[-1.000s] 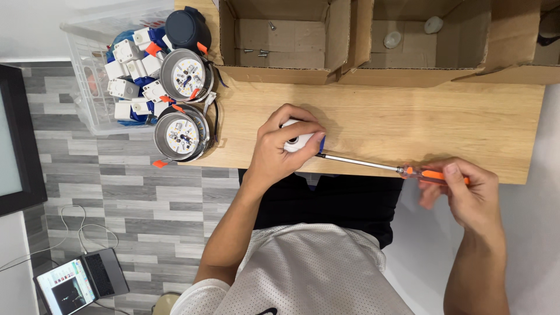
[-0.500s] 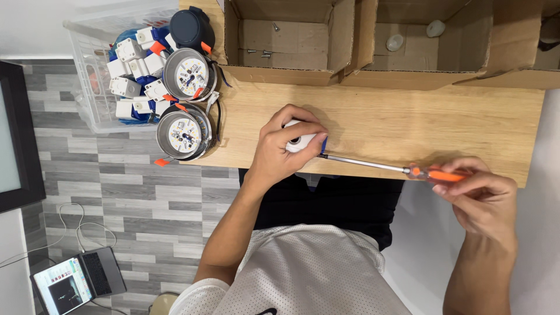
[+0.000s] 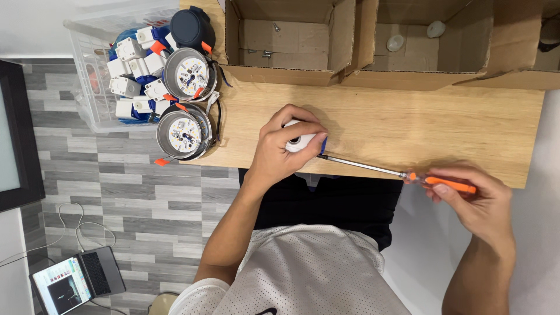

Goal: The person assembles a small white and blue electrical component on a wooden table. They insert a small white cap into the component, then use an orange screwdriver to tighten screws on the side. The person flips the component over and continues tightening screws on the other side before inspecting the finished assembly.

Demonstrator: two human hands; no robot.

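My left hand grips a small white fitting against the wooden tabletop, with a blue part showing at its right side. My right hand holds the orange handle of a long screwdriver past the table's near edge. The metal shaft runs left and its tip meets the white fitting at the blue part. My fingers hide most of the fitting.
Two round silver downlights lie at the table's left end beside a clear bin of white and blue parts. Open cardboard boxes line the far edge, one with screws, one with small caps. A laptop lies on the floor.
My right hand has turned on the screwdriver handle, fingers shifting around it. The left hand and the fitting have stayed in place.
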